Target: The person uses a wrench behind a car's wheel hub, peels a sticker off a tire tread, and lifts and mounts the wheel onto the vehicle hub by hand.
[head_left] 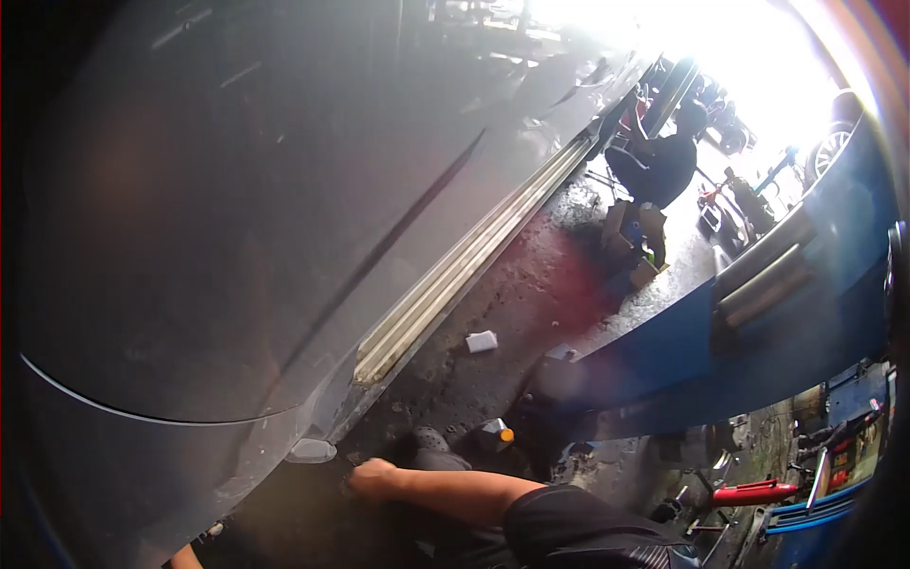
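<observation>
My right hand [375, 480] reaches in from the right, below the lower edge of a grey car body panel [218, 237]. Its fingers are curled closed, and what they hold, if anything, is hidden in shadow. The hand is close to a small pale bracket-like piece [312, 451] at the panel's lower corner. Of my left arm only a strip of skin, my left hand or wrist [183, 558], shows at the bottom left edge; its fingers are hidden. Near it is a small light-coloured part [214, 530], too dim to name.
A dark bottle with an orange cap [505, 435] stands beside my shoe [433, 440]. A white box [482, 341] lies on the floor. Right are a blue car panel [654, 370], a red tool [755, 493] and scattered tools. A person [654, 169] crouches farther back near cardboard boxes [621, 228].
</observation>
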Available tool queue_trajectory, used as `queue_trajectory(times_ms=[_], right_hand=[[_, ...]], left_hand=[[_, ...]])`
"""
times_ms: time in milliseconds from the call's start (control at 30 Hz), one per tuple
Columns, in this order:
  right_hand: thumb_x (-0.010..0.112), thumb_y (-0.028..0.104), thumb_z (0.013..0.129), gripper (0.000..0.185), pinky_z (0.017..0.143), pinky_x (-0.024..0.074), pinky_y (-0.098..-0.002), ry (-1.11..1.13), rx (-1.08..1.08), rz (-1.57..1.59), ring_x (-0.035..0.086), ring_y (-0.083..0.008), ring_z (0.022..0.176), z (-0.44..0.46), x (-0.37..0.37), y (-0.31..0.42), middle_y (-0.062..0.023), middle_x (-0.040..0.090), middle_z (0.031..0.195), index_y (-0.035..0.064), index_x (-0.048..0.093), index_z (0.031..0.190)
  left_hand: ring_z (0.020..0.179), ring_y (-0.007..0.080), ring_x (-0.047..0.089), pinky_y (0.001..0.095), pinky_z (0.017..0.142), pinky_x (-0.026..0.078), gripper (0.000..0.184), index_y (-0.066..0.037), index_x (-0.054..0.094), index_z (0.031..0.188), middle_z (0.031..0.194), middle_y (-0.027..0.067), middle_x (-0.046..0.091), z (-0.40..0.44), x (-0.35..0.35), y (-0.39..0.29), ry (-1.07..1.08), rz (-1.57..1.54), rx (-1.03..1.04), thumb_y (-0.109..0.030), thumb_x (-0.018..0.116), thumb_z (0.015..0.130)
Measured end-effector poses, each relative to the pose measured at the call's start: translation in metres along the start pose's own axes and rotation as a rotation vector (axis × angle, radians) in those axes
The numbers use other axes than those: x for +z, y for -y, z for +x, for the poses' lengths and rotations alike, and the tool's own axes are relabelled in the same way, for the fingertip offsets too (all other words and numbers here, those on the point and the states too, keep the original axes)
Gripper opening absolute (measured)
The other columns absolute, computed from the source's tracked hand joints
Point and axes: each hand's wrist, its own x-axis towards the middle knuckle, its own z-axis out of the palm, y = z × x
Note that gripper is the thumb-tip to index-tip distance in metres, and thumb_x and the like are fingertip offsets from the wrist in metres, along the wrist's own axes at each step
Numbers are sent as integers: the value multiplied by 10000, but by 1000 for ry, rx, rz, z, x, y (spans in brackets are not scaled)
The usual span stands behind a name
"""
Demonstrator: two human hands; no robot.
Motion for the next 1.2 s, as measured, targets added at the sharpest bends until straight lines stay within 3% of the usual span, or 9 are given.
queue_trajectory(times_ms=[167, 233, 267, 367, 667, 867, 1000, 1033, 1200], right_hand=[[531, 361, 936, 320, 909, 509, -499, 161, 322, 246, 630, -361, 1108, -167, -32, 24, -156, 645, 1230, 162, 713, 1108], [487, 424, 986, 430, 1015, 461, -509, -316, 382, 380, 505, -418, 1273, -241, 5, 68, -185, 477, 1448, 218, 577, 1353], [459, 473, 1001, 565, 1107, 394, -485, -163, 504, 507, 371, -413, 1396, -269, 24, 84, -175, 264, 1585, 261, 365, 1517], [411, 565, 1006, 648, 1166, 309, -447, -80, 798, 1005, 341, -399, 1423, -348, 85, 133, -185, 334, 1566, 224, 308, 1547], [332, 666, 985, 750, 1105, 386, -440, 182, 1224, 827, 474, -370, 1340, -450, 99, 230, -218, 510, 1430, 90, 467, 1446], [541, 360, 916, 365, 786, 559, -468, 349, 105, 135, 683, -376, 941, -491, 179, 234, -170, 702, 1002, 37, 702, 970], [584, 248, 838, 218, 682, 557, -439, 21, 415, 348, 680, -334, 829, -502, 205, 263, -142, 674, 870, 52, 669, 880], [583, 231, 837, 196, 661, 555, -430, -66, 451, 380, 679, -319, 809, -512, 213, 269, -134, 667, 850, 56, 665, 872], [605, 294, 867, 268, 771, 551, -454, -103, 951, 632, 691, -364, 929, -586, 184, 319, -178, 715, 995, 63, 696, 966]], left_hand=[[1286, 414, 479, 457, 1056, 378, 406, 77, 486, 1315, 1356, 293, 528, -86, -38, -32, -24, -435, -87, -144, 524, 976], [1068, 436, 582, 460, 897, 472, 384, 66, 520, 1247, 1133, 285, 607, -102, 37, 16, -181, -338, -48, -172, 567, 949], [932, 464, 597, 483, 812, 481, 271, 47, 575, 1074, 990, 297, 603, -135, 24, -6, -235, -498, -72, -172, 598, 916], [828, 447, 630, 520, 716, 471, 250, 20, 581, 795, 771, 260, 597, -204, 11, -16, 0, -431, -148, -214, 616, 875], [1063, 479, 578, 526, 900, 471, 416, -21, 653, 1084, 1142, 289, 622, -365, 19, -59, 672, -342, 211, -400, 523, 969], [1114, 474, 559, 510, 927, 476, 423, -47, 655, 1123, 1191, 267, 615, -454, 17, -89, 844, -386, 365, -418, 516, 974], [894, 443, 632, 513, 803, 489, 313, 14, 660, 957, 882, 252, 638, -515, -19, -129, 989, -285, 125, -285, 614, 878], [1091, 423, 611, 502, 930, 488, 350, -24, 629, 1156, 1194, 251, 625, -534, -30, -136, 897, -157, 305, -277, 575, 920], [927, 451, 639, 502, 777, 500, 337, 11, 631, 915, 922, 260, 663, -617, -45, -145, 759, -361, 202, -323, 604, 879]])
